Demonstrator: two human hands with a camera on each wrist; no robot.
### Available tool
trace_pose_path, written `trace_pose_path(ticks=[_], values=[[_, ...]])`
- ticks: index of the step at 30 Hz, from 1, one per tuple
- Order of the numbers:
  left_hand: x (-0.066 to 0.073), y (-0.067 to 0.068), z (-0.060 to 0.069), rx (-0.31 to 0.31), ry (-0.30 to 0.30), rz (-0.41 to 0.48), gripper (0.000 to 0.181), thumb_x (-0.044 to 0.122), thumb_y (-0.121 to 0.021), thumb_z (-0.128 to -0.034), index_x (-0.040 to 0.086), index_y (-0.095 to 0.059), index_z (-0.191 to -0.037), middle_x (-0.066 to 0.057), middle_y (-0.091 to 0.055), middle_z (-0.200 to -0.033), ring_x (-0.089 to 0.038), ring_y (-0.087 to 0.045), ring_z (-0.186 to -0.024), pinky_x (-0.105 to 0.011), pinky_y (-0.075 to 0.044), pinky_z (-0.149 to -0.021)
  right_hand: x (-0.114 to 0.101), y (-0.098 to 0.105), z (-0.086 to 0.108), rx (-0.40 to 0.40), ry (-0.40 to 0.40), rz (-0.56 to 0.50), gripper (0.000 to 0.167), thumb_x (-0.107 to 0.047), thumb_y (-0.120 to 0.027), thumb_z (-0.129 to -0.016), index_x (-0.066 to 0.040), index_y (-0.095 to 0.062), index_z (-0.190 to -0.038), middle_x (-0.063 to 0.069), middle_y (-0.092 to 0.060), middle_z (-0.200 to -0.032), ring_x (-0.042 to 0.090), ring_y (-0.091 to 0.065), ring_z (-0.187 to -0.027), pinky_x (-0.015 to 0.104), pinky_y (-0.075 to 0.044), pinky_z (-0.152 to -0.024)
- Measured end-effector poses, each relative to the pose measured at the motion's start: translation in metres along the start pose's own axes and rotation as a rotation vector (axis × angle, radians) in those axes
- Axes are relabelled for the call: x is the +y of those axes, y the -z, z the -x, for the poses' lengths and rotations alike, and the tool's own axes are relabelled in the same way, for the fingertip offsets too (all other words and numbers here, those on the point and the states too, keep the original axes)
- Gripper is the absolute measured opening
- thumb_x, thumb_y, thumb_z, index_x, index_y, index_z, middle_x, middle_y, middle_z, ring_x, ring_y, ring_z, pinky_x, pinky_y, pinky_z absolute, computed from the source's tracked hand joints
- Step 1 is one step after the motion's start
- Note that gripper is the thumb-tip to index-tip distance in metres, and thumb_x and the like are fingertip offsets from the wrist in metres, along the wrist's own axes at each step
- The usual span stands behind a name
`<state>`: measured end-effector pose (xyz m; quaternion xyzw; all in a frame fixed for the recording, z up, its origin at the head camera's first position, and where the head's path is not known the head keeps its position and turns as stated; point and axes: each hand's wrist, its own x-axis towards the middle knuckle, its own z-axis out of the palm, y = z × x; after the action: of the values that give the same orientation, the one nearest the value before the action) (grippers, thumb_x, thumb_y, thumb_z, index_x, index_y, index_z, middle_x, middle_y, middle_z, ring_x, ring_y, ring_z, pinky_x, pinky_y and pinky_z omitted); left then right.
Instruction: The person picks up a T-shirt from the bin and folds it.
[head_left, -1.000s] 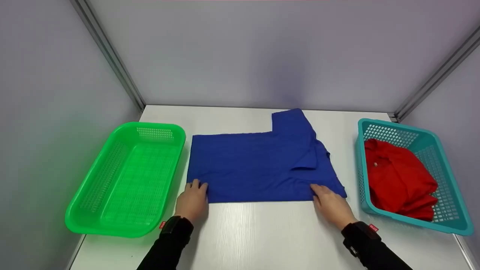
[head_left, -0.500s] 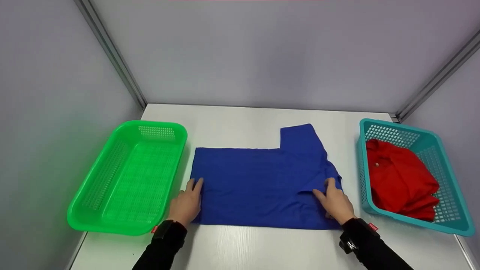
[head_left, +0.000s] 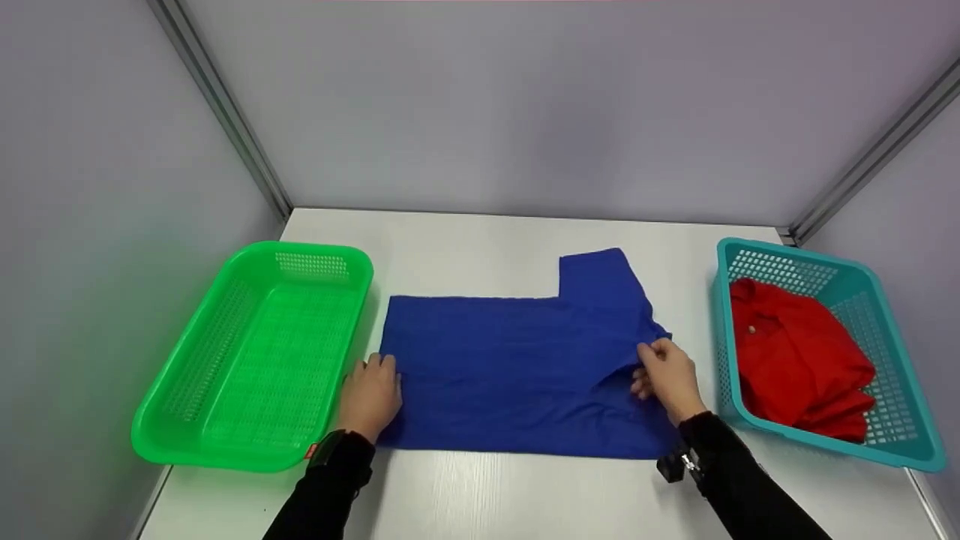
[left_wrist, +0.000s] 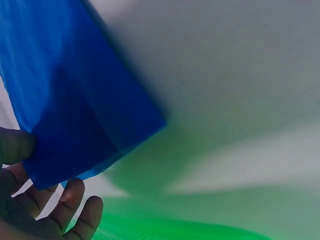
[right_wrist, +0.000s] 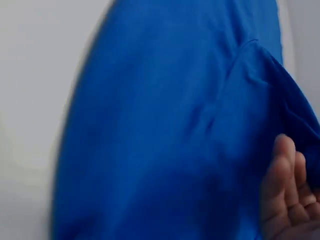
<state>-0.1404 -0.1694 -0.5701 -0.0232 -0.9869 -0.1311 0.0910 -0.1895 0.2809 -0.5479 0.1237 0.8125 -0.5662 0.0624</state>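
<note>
A blue garment (head_left: 495, 367) lies folded lengthwise on the white table, one sleeve pointing to the back and wrinkles at its right end. My left hand (head_left: 370, 396) is at its left end; in the left wrist view the thumb and fingers of the left hand (left_wrist: 45, 195) pinch the edge of the blue cloth (left_wrist: 75, 100). At the right end my right hand (head_left: 669, 379) pinches a bit of the fabric between thumb and forefinger. The right wrist view shows the other fingers of the right hand (right_wrist: 290, 195) beside the blue cloth (right_wrist: 150, 125); the pinch itself is out of sight there.
A green basket (head_left: 343, 352) with nothing in it stands on the left. On the right is a teal basket (head_left: 904, 360) holding a red garment (head_left: 799, 360). Grey-white panels (head_left: 480, 105) close off the back and both sides of the table.
The blue garment has come nearer the front edge. My right hand has let go of the front edge, moved up to the collar end and taken hold of cloth there, drawing its right end inward.
</note>
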Motion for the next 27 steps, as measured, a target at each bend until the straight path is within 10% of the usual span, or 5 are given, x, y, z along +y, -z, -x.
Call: trace_pose_path(ticks=[9,14,20,27], values=[[-0.001,-0.003,-0.002,0.048,0.067,0.057,0.011,0.004,-0.062,-0.0967,-0.003,-0.058,-0.104,-0.023,-0.062,-0.099,-0.044,-0.062,-0.085,-0.055,-0.054,-0.064,-0.024,-0.013,-0.007,-0.122,0.076,-0.212,0.046,-0.031,-0.049,-0.109,0.002,-0.038,-0.139,0.029,-0.055,-0.133,0.038,-0.063,-0.123,0.041,-0.053,-0.101],[0.003,-0.009,0.001,0.078,-0.019,0.015,0.031,0.001,-0.067,-0.0924,-0.002,-0.059,-0.122,-0.027,-0.055,-0.123,-0.049,-0.057,-0.105,-0.056,-0.055,-0.075,-0.006,-0.016,-0.002,-0.17,0.155,0.169,0.054,-0.018,-0.051,-0.108,-0.001,-0.032,-0.156,0.024,-0.045,-0.155,0.037,-0.045,-0.142,0.048,-0.04,-0.114],[0.008,-0.01,0.014,-0.04,-0.219,-0.002,0.032,0.007,-0.072,-0.0919,0.003,-0.065,-0.123,-0.021,-0.058,-0.123,-0.044,-0.056,-0.111,-0.054,-0.053,-0.086,0.03,-0.009,0.015,-0.178,0.382,0.662,0.048,-0.008,-0.06,-0.1,0.004,-0.05,-0.146,0.028,-0.049,-0.149,0.046,-0.043,-0.141,0.061,-0.034,-0.114],[0.005,-0.005,0.029,-0.109,-0.222,-0.011,0.033,0.01,-0.072,-0.0934,0.004,-0.066,-0.125,-0.017,-0.06,-0.123,-0.039,-0.057,-0.11,-0.051,-0.052,-0.088,0.058,0.002,0.034,-0.162,0.582,0.905,0.051,-0.013,-0.067,-0.099,0.0,-0.052,-0.146,0.021,-0.049,-0.151,0.042,-0.044,-0.14,0.06,-0.036,-0.112]])
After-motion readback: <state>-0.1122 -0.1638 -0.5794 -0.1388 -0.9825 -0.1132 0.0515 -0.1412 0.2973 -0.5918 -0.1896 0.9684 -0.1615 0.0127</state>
